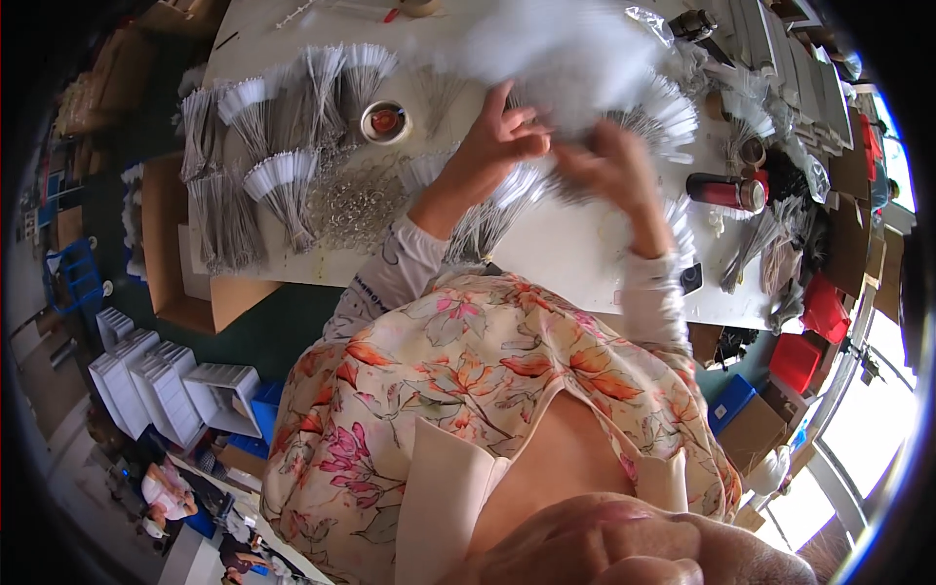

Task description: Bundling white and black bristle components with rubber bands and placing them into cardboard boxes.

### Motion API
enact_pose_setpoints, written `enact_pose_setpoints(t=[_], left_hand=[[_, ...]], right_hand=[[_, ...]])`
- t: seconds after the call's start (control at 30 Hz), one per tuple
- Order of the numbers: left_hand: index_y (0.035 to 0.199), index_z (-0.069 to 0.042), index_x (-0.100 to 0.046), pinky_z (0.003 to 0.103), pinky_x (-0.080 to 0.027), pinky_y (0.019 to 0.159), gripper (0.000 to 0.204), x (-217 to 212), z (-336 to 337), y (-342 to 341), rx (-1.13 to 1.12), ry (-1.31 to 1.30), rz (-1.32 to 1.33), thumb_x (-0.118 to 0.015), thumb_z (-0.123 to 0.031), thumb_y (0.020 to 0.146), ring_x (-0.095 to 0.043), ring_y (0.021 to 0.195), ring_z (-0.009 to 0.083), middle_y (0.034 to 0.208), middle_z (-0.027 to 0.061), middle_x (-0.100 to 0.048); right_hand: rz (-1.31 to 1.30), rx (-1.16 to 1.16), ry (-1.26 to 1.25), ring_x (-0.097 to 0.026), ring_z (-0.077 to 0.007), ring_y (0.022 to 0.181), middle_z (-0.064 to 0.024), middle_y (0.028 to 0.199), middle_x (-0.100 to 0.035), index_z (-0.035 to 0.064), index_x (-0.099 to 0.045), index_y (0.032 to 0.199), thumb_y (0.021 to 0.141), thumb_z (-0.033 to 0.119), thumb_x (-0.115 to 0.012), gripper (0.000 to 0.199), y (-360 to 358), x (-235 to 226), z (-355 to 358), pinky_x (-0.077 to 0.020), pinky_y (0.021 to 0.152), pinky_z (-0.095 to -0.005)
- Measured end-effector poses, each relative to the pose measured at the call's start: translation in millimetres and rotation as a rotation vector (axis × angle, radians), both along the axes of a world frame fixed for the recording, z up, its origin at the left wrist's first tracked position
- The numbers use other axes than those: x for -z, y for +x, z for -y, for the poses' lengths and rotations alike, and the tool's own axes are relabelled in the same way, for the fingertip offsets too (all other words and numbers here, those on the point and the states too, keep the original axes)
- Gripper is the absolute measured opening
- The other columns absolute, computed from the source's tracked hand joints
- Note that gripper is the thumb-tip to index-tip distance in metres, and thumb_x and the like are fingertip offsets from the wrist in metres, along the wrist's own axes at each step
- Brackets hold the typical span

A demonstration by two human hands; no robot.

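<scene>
My left hand (499, 139) is raised over the white table, its index finger stretched up and its fingers apart. To its right my right hand (619, 171) is smeared by motion, so its grip cannot be made out. A large white and grey bundle (565, 58), also blurred, spreads just beyond and between both hands. It resembles the bunches of thin grey wire stems with white tips around it. One such bunch (492, 219) lies below my left hand, and another fanned bunch (668, 117) is at the right of the blur.
More white-tipped wire bunches (283, 185) stand in rows at the left, beside a heap of small metal pieces (356, 200) and a round bowl (386, 123). A dark red flask (725, 193) lies at the right. An open cardboard box (195, 302) adjoins the table's left edge.
</scene>
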State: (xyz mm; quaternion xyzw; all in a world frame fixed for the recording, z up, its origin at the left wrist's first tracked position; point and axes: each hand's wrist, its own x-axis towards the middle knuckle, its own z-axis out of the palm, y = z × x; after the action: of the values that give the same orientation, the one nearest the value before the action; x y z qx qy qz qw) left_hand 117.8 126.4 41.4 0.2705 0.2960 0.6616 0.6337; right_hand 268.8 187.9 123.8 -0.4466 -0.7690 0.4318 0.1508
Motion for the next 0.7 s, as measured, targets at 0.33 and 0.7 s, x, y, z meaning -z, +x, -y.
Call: enact_pose_setpoints(t=[0.33,0.7], left_hand=[[0.13,0.007,-0.024,0.045,-0.038,0.098,0.086,8,52,-94,0.186,-0.063,0.833,-0.07,-0.035,0.07,-0.048,0.112,0.0299,0.127,0.0217,-0.04],[0.119,0.014,-0.035,0.037,-0.037,0.1,0.066,-2,72,-100,0.151,-0.23,0.565,-0.06,-0.032,0.08,-0.049,0.11,0.0314,0.116,0.0259,-0.048]], right_hand=[[-0.3,-0.13,0.485,-0.057,-0.0159,0.051,-0.0039,0.065,-0.059,0.0073,-0.065,0.079,0.074,0.012,-0.069,0.008,-77,-5,72,-0.0456,0.046,-0.0286],[-0.011,-0.367,1.052,-0.052,-0.0156,0.053,-0.003,0.063,-0.044,0.0035,-0.052,0.067,0.062,0.003,-0.059,0.008,-115,18,119,-0.048,0.053,-0.0298]])
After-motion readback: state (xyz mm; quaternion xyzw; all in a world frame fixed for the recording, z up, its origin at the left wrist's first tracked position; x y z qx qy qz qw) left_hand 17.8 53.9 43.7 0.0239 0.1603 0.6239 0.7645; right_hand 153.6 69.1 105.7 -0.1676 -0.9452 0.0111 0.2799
